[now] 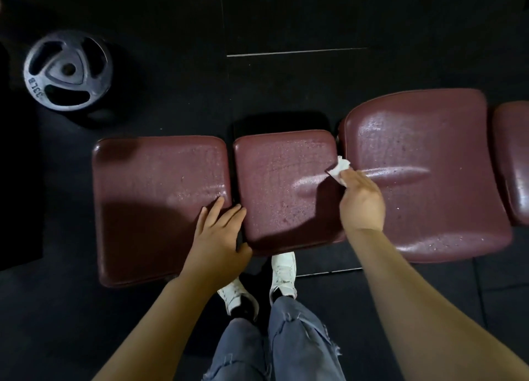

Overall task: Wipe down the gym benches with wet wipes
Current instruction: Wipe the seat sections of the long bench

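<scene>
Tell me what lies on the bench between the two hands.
In the head view, the middle bench pad, bare and wet-looking, separates the left hand, resting flat, from the right hand holding the wet wipe.

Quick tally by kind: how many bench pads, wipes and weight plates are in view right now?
Maroon bench pads: 4 (left, middle, large right, one cut off at the right edge)
White wipes: 1
Weight plates: 1
Total: 6
</scene>
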`<state>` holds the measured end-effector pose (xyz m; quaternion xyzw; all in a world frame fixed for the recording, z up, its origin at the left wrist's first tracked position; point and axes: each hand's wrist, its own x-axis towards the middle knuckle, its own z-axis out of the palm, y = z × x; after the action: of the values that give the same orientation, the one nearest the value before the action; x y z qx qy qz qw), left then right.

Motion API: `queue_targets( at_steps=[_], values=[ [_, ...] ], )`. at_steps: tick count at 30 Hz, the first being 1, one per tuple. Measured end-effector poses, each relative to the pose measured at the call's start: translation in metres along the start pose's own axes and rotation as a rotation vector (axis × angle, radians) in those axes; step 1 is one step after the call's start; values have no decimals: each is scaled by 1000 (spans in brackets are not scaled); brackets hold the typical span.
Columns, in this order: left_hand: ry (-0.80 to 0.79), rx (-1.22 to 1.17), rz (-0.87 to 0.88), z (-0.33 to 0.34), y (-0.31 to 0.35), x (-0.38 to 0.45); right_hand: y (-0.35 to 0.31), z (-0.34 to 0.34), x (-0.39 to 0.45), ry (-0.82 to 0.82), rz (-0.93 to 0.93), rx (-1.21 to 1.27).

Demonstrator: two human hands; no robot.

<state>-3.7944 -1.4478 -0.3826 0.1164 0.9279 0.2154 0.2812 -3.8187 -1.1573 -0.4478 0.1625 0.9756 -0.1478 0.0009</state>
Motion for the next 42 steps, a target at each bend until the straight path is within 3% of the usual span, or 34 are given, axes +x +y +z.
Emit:
queue_targets(
  at_steps=[2, 3, 7, 9, 11, 14, 16, 18, 21, 24, 26, 29, 32, 34, 36, 38, 40, 42],
  values=[
    [6, -42, 17, 0, -2, -1, -30, 5, -17, 59, 88, 112],
    [14, -62, 26, 0, -4, -1, -52, 10, -25, 31, 38, 193],
    [86, -121, 20, -2, -13, -2, -115, 27, -69, -232, -640, 256],
    [90, -117, 25, -5, -15, -4, -95, 22, -55, -233, -750, 195],
    [50, -100, 29, -8, -16, -6, -55, 9, -39, -186, -609, 76],
    [27, -77, 70, -9, -17, -6, 5, -11, -39, -92, -92, 30],
    [21, -78, 91, -10, -16, -6, -4, -9, -56, -57, 104, 34],
    [24, -75, 107, -8, -17, -7, -40, 2, -74, -60, -26, 176],
    [35, -35, 126, -4, -19, -7, -102, 17, -104, -300, -513, 289],
    [21, 41, 160, -4, -26, -6, -101, 8, -103, -409, -765, 271],
    [3, 70, 181, -6, -30, -6, -60, -3, -87, -343, -686, 189],
    [-13, 107, 193, -9, -29, -6, 17, -22, -80, -144, -258, 89],
    [-28, 157, 177, -8, -21, -7, -1, -15, -112, -26, -5, 99],
    [-14, 165, 159, -7, -18, -9, -54, -1, -134, -87, -131, 230],
    [-2, 168, 149, -7, -16, -9, -95, 8, -155, -189, -385, 275],
    [-4, 165, 151, -7, -17, -9, -93, 6, -151, -252, -544, 260],
    [-23, 176, 150, -8, -18, -10, -56, -3, -132, -236, -494, 167],
    [-46, 185, 152, -9, -18, -9, -8, -13, -115, -147, -299, 38]
  ],
)
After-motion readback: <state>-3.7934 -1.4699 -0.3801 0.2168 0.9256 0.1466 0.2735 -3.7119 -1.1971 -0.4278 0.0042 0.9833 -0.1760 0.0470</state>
